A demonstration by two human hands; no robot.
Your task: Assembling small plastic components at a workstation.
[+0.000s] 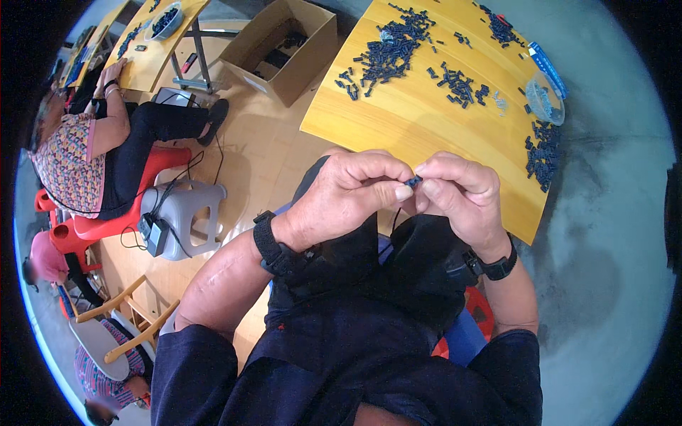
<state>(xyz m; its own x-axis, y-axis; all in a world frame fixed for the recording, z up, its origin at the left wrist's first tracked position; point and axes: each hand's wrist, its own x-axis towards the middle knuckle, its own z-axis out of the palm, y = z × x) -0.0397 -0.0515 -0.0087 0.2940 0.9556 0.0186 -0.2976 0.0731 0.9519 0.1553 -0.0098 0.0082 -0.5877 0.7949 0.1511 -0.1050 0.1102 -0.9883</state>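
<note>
Between the fingertips of both hands is a small dark plastic part (pixel 413 182), mostly covered by the fingers. My left hand (pixel 355 188) pinches it from the left, thumb and forefinger together. From the other side, my right hand (pixel 462 192) closes thumb and forefinger at the same part. Both hands are above my lap, just off the near edge of the yellow wooden table (pixel 398 121). On that table lie a big heap of small black plastic parts (pixel 391 57), a smaller cluster of black parts (pixel 455 84) and a pile of black parts (pixel 542 153) along the right edge.
A clear plastic tub (pixel 545 103) with pale small pieces and a blue-and-white box (pixel 547 69) stand at the table's right edge. On the floor sits an open cardboard box (pixel 284 50). To the left, a grey stool (pixel 188 216) carries cables, near a seated person (pixel 78 156).
</note>
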